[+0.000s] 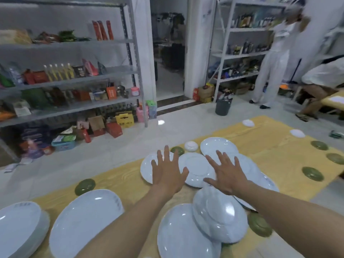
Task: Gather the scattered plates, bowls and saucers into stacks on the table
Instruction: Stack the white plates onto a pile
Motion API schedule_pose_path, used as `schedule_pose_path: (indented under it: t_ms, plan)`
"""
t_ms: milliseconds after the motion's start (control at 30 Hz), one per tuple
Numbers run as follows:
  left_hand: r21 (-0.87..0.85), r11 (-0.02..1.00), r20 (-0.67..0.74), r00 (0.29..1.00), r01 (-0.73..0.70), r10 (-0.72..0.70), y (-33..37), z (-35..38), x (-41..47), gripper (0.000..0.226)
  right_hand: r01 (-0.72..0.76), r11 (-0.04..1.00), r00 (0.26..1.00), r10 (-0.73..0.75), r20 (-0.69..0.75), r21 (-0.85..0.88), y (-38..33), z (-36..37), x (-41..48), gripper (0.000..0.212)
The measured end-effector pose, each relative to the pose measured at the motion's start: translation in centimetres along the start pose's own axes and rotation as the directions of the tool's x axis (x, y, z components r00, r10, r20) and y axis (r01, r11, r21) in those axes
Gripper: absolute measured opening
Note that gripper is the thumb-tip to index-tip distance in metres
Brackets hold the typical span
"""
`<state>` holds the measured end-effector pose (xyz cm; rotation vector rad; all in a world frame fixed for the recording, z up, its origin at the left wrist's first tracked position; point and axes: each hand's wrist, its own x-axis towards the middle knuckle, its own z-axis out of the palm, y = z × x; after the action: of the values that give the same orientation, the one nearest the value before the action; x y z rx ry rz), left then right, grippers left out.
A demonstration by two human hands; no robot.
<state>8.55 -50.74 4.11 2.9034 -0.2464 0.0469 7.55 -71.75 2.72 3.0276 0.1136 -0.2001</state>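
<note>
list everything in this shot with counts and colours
plates: about nine plus a stack at far left, white, near and middle table
saucers: six, green, scattered round the table
bowls: three, white, far part of the table
table: one, yellow wood grain, under the dishes
shelves: two, grey, along the walls, full of goods
bucket: one, dark grey, floor by the right shelves
people: two, white tops, far right
left hand: one, fingers spread, over the middle plates
right hand: one, fingers spread, over the middle plates
</note>
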Motion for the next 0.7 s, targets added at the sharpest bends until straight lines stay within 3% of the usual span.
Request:
schedule_pose_path:
  t_ms: [333,600,700]
  plan:
    - [0.099,0.985,0.04,0.989,-0.144,0.14,18.1,4.0,4.2,0.071,-0.126,0.992,0.992,0.126,0.013,0.008,17.8,1.3,-2.6,0.084]
    - [0.084,0.981,0.046,0.984,-0.177,0.173,22.2,7.6,8.8,0.07,-0.144,0.99,0.989,0.144,0.032,0.001,23.2,3.0,0.4,0.083]
    - [0.052,0.991,0.071,0.99,-0.123,0.119,22.8,9.0,10.2,0.066,-0.198,0.971,0.979,0.188,0.083,0.132,24.7,3.3,1.7,0.083]
